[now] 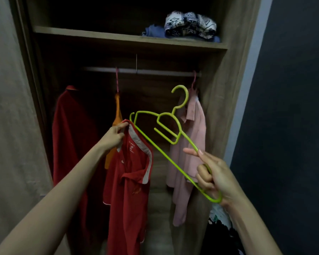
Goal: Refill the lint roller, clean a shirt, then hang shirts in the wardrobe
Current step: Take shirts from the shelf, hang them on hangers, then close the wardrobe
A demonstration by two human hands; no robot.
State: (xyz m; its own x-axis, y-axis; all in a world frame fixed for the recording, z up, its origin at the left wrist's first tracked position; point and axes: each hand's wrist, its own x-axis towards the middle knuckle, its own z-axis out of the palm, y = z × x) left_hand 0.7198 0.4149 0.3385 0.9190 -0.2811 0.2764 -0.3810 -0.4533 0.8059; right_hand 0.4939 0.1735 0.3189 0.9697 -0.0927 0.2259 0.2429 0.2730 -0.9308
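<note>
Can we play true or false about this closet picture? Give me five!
1. The right hand holds a green hanger. True.
2. The left hand pinches the collar of a red shirt. True.
3. The green hanger's hook is already on the rod. False: the hanger is held in the air below the rod.
4. The pink shirt lies folded on the floor. False: it hangs from the rod at the right end.
5. Folded clothes sit on the shelf above the rod. True.
</note>
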